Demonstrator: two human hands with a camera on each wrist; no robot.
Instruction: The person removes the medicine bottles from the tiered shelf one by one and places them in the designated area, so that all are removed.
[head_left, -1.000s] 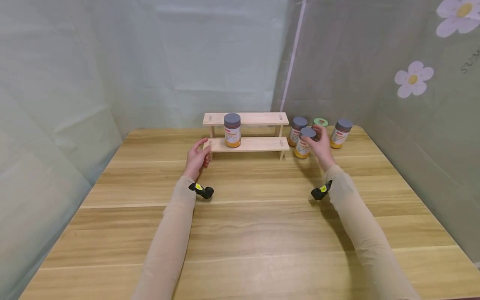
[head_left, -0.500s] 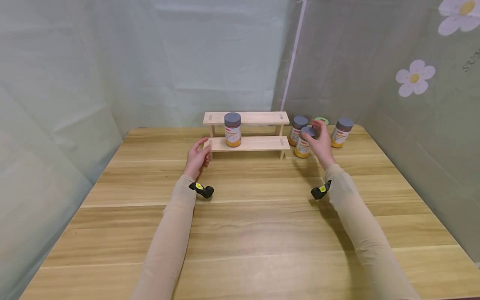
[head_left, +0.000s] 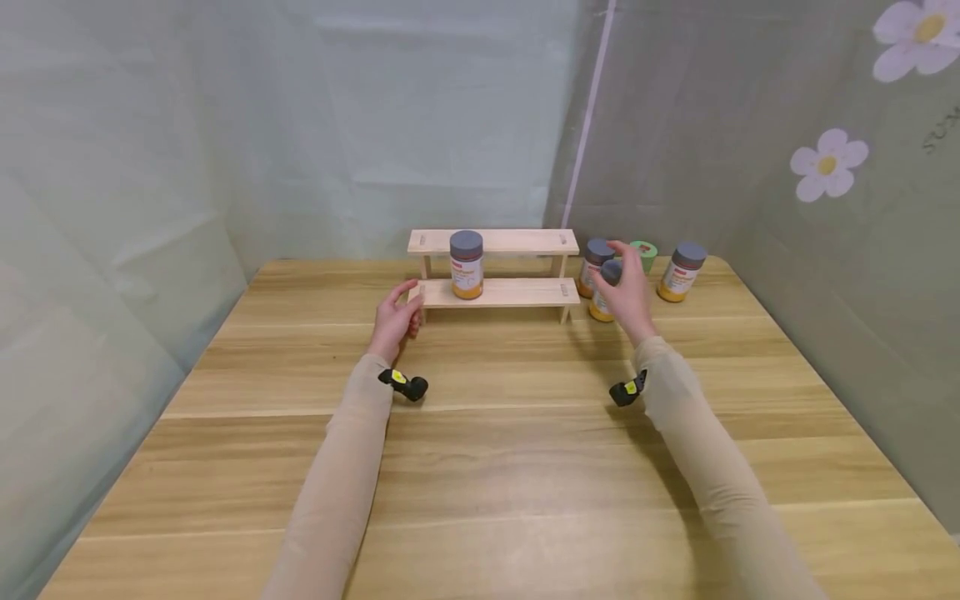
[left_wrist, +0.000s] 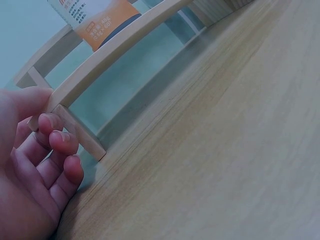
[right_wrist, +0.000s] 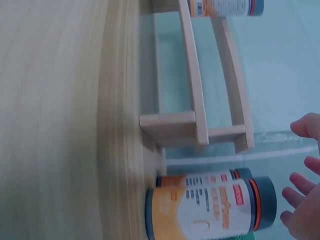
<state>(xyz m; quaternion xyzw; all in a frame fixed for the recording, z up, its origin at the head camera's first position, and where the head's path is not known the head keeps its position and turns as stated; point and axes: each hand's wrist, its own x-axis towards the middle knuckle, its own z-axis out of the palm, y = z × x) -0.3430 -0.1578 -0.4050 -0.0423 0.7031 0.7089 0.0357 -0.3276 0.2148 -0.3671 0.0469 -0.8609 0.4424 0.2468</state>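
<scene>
My left hand point(head_left: 395, 320) grips the left end of a two-tier wooden shelf point(head_left: 517, 292), thumb on the lower board and fingers curled below it, as the left wrist view point(left_wrist: 37, 150) shows. On that board stands a supplement jar point(head_left: 467, 271) with a grey lid and white-orange label. My right hand point(head_left: 630, 296) hovers by the lid of another such jar point(head_left: 602, 310) on the table. In the right wrist view, a gap separates the spread fingers point(right_wrist: 302, 184) from this front jar point(right_wrist: 215, 210). A third jar point(head_left: 589, 272) stands right behind it, partly hidden.
Farther right on the wooden table point(head_left: 480, 467) stands one more grey-lidded jar point(head_left: 681, 273). A green-lidded container point(head_left: 645, 254) sits behind my right hand, partly covered. Cloth sheets point(head_left: 450, 108) hang behind and beside the table.
My right hand has shifted left and slightly up around the front jar's lid, uncovering more of the green container. My left hand keeps its place on the shelf. The jars stay put.
</scene>
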